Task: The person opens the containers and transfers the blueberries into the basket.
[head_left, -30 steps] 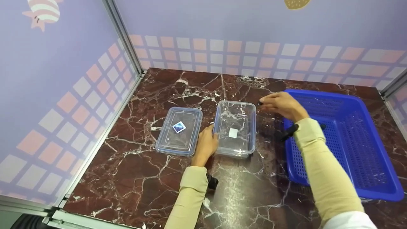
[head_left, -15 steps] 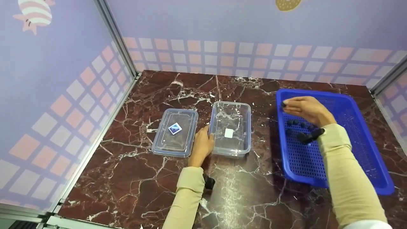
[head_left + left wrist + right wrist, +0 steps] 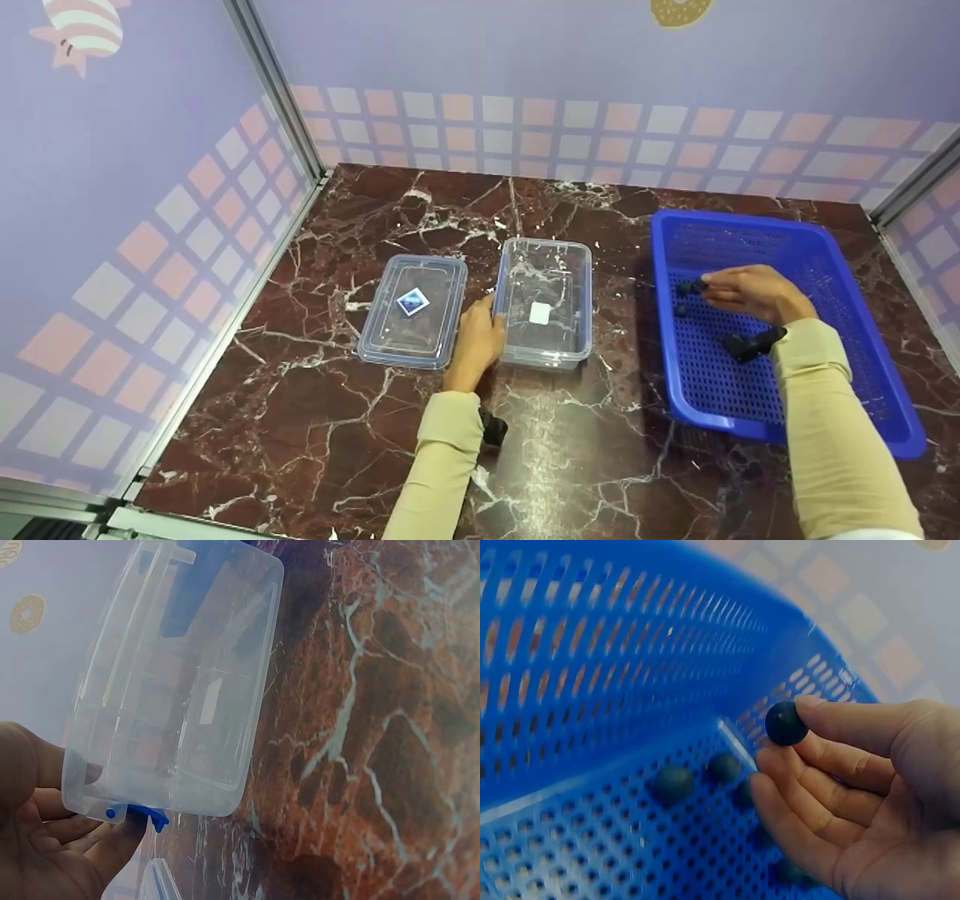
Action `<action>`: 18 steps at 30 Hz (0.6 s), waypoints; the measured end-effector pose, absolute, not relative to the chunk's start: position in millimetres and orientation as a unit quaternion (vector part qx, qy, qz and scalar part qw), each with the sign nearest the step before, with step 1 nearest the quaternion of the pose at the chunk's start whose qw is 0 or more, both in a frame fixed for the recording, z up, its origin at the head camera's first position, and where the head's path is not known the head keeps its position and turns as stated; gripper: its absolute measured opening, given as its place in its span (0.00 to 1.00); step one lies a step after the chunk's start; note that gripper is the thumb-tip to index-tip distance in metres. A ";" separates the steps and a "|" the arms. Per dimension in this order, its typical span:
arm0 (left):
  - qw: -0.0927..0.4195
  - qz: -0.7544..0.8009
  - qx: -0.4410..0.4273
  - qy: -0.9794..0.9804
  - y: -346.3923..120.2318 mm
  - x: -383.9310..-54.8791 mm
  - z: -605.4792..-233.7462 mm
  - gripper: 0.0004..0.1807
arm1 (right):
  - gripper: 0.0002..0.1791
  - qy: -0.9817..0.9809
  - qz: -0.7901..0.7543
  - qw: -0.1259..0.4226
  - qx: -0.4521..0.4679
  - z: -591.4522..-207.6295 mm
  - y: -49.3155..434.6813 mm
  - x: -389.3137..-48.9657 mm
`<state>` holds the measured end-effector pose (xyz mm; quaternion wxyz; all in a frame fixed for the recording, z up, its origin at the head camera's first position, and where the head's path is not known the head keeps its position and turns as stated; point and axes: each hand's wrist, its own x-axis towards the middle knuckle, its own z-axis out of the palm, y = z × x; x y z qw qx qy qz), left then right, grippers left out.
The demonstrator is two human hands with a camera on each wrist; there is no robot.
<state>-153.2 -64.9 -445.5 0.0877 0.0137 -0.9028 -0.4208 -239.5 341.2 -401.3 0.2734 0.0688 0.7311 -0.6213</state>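
Note:
My left hand [image 3: 478, 336] holds the left wall of a clear plastic container [image 3: 551, 300]. In the left wrist view its thumb is inside the container [image 3: 172, 690], with fingers outside near a blue clip [image 3: 150, 815]. My right hand [image 3: 757, 291] is inside the blue basket [image 3: 731, 426], above its floor. Between thumb and fingers it pinches a small dark round ball [image 3: 786, 724], clear of the other balls. Several similar balls [image 3: 673, 784] lie on the perforated basket floor, some partly hidden by the fingers.
A clear lid [image 3: 412, 330] with a blue diamond sticker lies flat left of the container. The marbled table [image 3: 570, 457] stretches between container and basket. Patterned panels [image 3: 480, 52] stand behind and at both sides.
My right hand has moved right and down, from between the container and basket to inside the basket, carrying the dark ball. My left hand keeps its hold on the container.

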 end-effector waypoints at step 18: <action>0.085 -0.422 0.017 -0.902 -64.1 -153.4 -445.3 0.21 | 0.03 0.761 -0.554 0.315 0.122 -417.4 343.4 -235.2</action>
